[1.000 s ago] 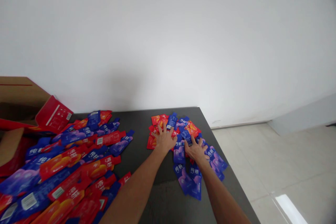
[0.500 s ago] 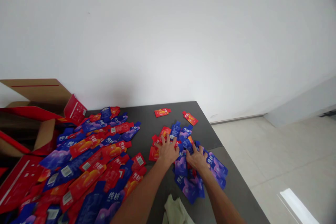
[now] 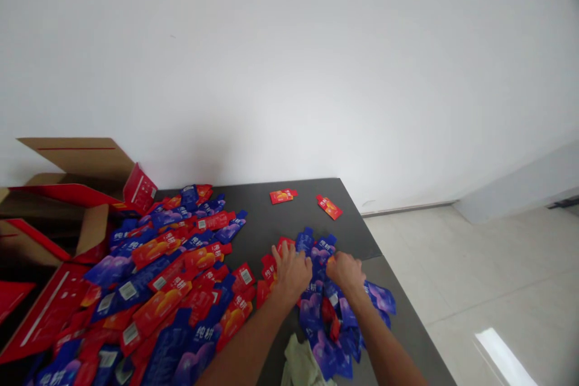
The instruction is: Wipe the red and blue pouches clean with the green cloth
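Observation:
Red pouches [image 3: 268,269] and blue pouches [image 3: 312,307] lie in a loose pile on the dark table [image 3: 253,193]. My left hand [image 3: 292,270] rests on the pile's left side, fingers spread over red and blue pouches. At the pile's upper right, my right hand [image 3: 346,271] is closed, with an orange-red bit of a pouch showing at its fingertips. Below it, a crumpled red pouch [image 3: 329,312] shows among the blue ones.
A large mixed heap of pouches [image 3: 158,277] covers the table's left side, beside open cardboard boxes [image 3: 81,163]. Two red pouches [image 3: 283,195] [image 3: 329,207] lie near the back edge. A pale cloth [image 3: 301,362] is at the front. A white wall stands behind.
My right hand has closed from spread fingers and moved slightly right. A red pouch below it has come into view, and the blue pouches there have shifted. My left hand has moved slightly down.

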`<action>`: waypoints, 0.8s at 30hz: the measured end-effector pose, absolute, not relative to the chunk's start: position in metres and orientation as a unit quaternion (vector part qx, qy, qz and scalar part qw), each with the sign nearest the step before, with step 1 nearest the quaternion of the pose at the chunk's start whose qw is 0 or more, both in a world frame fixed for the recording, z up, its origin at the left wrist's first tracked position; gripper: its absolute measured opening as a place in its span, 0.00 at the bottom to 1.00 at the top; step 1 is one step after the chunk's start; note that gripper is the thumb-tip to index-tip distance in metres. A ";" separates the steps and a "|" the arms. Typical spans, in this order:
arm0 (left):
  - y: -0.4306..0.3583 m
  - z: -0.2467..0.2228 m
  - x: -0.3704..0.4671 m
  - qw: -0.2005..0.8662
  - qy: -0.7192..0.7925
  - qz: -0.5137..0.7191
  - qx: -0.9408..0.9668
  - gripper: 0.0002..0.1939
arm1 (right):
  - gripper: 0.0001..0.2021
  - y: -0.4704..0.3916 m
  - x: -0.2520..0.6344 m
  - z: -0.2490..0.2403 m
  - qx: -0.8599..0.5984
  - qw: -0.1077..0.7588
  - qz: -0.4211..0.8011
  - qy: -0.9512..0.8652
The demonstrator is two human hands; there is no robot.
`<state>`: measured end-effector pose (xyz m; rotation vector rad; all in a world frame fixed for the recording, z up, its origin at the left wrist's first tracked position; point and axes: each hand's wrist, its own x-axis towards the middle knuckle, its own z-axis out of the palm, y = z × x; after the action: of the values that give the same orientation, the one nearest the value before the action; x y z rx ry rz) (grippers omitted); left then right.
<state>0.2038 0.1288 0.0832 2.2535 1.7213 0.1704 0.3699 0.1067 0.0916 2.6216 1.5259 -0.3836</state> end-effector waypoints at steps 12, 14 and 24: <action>0.267 0.035 0.228 0.125 0.622 0.135 0.761 0.36 | 0.25 0.230 0.382 0.038 0.832 -0.048 -0.037 0.551; 0.287 0.026 0.229 0.128 0.633 0.133 0.752 0.38 | 0.28 0.244 0.389 0.025 0.829 -0.053 -0.054 0.555; 0.312 0.006 0.223 0.229 0.616 0.053 0.752 0.39 | 0.35 0.263 0.411 0.015 0.825 -0.004 -0.193 0.531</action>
<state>0.2233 0.3115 0.0059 2.0691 1.6971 0.1450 0.4108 0.2627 0.0148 2.5988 1.6739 -0.6085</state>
